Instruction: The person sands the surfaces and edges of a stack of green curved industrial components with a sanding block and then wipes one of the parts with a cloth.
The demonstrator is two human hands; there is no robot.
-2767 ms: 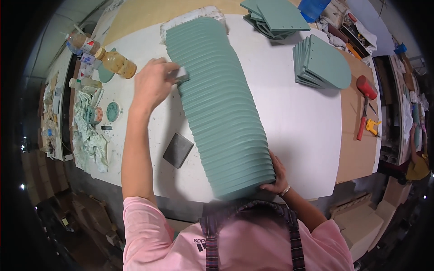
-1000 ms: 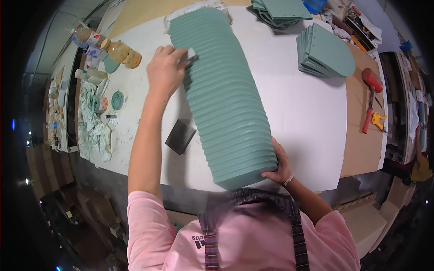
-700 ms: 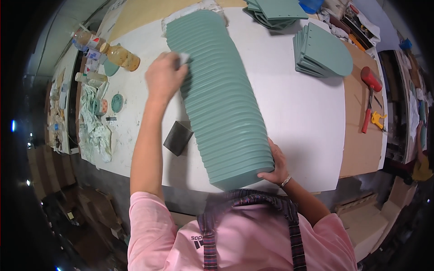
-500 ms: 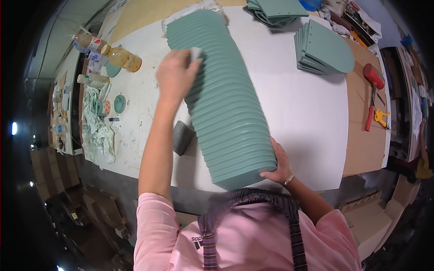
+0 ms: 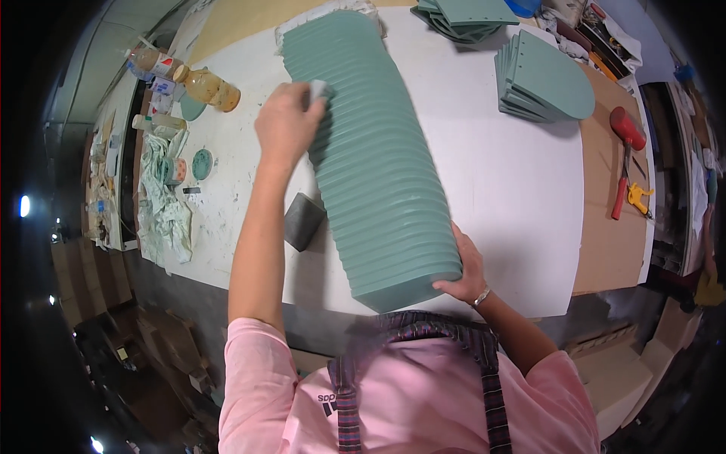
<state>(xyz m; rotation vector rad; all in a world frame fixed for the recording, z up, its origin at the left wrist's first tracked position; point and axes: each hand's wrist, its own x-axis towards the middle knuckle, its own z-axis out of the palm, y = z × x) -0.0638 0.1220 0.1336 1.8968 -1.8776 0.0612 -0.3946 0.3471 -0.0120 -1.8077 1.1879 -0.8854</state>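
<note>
A long row of green rounded panels (image 5: 378, 166), fanned like overlapping slats, stretches from near my body to the far end of the white table. At its left side, toward the far part, my left hand (image 5: 287, 125) pinches a small pale grey cloth or pad (image 5: 319, 91) against the panel edges. I cannot tell exactly what the pad is made of. My right hand (image 5: 467, 271) lies around the near right corner of the row, thumb on the front panel and fingers along the side. A dark grey block (image 5: 305, 222) lies on the table just left of the row.
More green panels (image 5: 541, 79) are stacked at the far right. A red mallet (image 5: 628, 129) and a yellow tool (image 5: 640, 198) lie on brown board. Along the left stand a bottle of yellowish liquid (image 5: 208, 88), a small cup (image 5: 174, 170) and a stained rag (image 5: 165, 200).
My left hand has shifted slightly left with the pad, along the panel edges. My right hand keeps its place on the near corner.
</note>
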